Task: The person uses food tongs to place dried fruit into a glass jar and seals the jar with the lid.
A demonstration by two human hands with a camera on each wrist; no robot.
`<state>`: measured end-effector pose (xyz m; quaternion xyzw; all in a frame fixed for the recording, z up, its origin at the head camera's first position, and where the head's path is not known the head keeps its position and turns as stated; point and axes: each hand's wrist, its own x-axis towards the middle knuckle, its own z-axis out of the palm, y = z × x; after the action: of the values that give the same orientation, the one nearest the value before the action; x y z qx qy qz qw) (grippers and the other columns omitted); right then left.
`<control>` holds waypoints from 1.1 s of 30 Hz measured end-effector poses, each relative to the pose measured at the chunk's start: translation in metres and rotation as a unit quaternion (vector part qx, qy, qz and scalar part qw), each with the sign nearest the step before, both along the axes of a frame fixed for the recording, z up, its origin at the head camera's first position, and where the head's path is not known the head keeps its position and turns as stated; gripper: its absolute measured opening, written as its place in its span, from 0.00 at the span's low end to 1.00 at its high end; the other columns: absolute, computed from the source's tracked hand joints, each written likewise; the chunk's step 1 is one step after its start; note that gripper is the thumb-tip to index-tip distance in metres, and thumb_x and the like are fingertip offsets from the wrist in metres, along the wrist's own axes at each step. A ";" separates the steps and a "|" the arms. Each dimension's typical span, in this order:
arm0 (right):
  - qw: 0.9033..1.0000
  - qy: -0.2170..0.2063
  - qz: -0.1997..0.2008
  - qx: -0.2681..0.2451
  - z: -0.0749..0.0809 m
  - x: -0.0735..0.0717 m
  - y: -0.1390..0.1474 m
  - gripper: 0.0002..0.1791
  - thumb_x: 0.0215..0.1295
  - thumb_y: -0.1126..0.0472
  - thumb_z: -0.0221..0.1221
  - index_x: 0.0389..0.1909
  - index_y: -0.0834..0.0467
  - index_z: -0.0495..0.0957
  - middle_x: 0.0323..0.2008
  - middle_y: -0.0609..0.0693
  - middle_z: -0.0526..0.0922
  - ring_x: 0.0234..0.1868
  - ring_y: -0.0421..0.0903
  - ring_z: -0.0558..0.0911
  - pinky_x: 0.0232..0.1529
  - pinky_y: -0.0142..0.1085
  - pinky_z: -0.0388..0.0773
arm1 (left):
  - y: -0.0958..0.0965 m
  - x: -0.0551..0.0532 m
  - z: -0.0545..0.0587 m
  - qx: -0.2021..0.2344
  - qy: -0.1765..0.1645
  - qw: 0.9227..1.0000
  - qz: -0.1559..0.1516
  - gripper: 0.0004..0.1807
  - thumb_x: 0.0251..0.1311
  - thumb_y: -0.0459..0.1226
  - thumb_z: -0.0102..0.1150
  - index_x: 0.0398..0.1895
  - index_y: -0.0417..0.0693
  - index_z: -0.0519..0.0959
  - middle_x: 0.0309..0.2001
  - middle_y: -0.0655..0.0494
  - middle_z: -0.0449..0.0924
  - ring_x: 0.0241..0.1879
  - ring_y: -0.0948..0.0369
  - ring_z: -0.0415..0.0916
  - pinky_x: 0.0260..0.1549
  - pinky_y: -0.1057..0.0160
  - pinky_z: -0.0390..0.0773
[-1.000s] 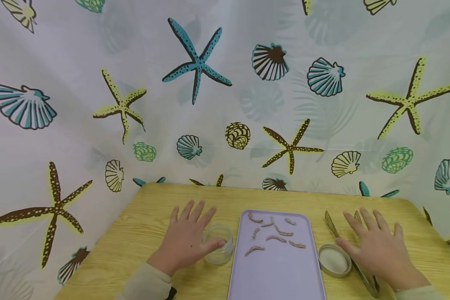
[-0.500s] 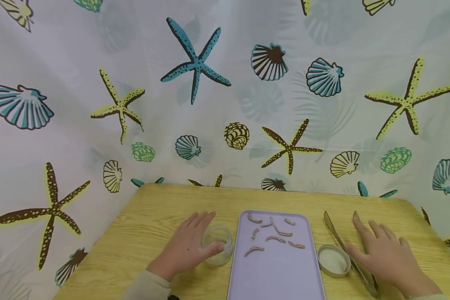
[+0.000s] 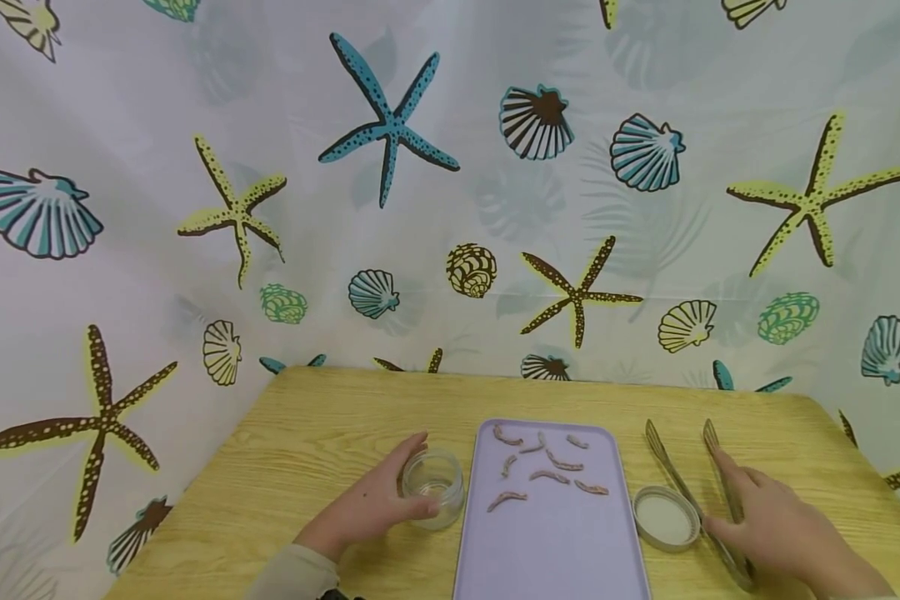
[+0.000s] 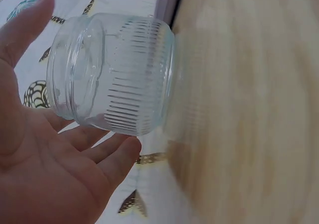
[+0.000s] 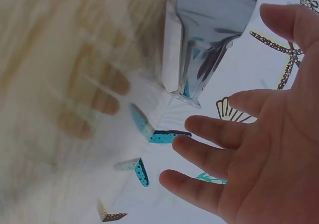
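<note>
Both hands have turned and lowered since a second ago: the left hand (image 3: 371, 504) has rolled from a flat spread onto its side around the glass jar (image 3: 446, 485), and the right hand (image 3: 776, 525) has drawn its splayed fingers together over the metal tongs (image 3: 669, 467). Jar, tongs and lilac tray (image 3: 551, 550) keep their places on the wood-grain tabletop (image 3: 330, 408).

Just left of the tray, the jar stands upright and uncovered, with fine ribs down its side. The left hand cups it loosely, thumb toward the near side and fingers toward the far side, without clenching; whether the skin touches the glass I cannot tell. Right of the tray, past the round lid (image 3: 666, 518), the tongs lie with their arms spread. The right hand is relaxed above their farther arm, fingers extended and gripping nothing; the wrist view shows a gap between those fingers and the shiny metal.

Brownish, twisted pieces (image 3: 549, 477) lie scattered across the far half of the tray. The lid sits just beside the tray's right edge, next to the tongs. Beyond the tray hangs pale cloth (image 3: 300, 192) printed with starfish and shells.
</note>
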<state>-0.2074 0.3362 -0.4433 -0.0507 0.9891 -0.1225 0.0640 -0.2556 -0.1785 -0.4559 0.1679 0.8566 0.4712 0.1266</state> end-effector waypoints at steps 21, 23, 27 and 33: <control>0.997 -0.074 -0.008 -0.027 -0.004 -0.005 0.005 0.72 0.54 0.26 0.65 0.70 0.84 0.46 0.58 0.85 0.67 0.58 0.77 0.72 0.48 0.66 0.74 | -0.005 -0.013 -0.031 0.144 -0.033 0.988 -0.050 0.50 0.61 0.42 0.72 0.80 0.50 0.51 0.74 0.50 0.62 0.75 0.51 0.54 0.72 0.45 0.51; 0.996 -0.082 -0.009 -0.037 -0.003 -0.006 0.005 0.71 0.56 0.28 0.65 0.69 0.86 0.45 0.58 0.85 0.68 0.58 0.77 0.72 0.50 0.66 0.73 | -0.004 -0.013 -0.032 0.145 -0.034 0.988 -0.051 0.50 0.61 0.43 0.72 0.80 0.50 0.51 0.74 0.50 0.62 0.74 0.51 0.56 0.71 0.45 0.52; 0.992 -0.111 -0.024 -0.060 -0.003 -0.007 0.006 0.69 0.58 0.32 0.66 0.68 0.87 0.44 0.58 0.83 0.69 0.58 0.76 0.73 0.53 0.66 0.72 | -0.002 -0.012 -0.032 0.142 -0.039 0.988 -0.050 0.50 0.61 0.45 0.73 0.80 0.49 0.52 0.74 0.50 0.63 0.73 0.52 0.58 0.71 0.46 0.54; 0.989 -0.129 -0.038 -0.067 -0.006 -0.008 0.009 0.63 0.62 0.38 0.65 0.69 0.85 0.44 0.59 0.82 0.69 0.57 0.74 0.75 0.53 0.65 0.71 | -0.001 -0.010 -0.031 0.134 -0.039 0.989 -0.046 0.47 0.60 0.44 0.73 0.78 0.50 0.56 0.73 0.49 0.63 0.73 0.52 0.58 0.71 0.46 0.54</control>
<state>-0.2158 0.3457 -0.4489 -0.0011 0.9633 -0.1965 0.1830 -0.2658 -0.1797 -0.4869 0.2043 0.7718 0.5811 0.1575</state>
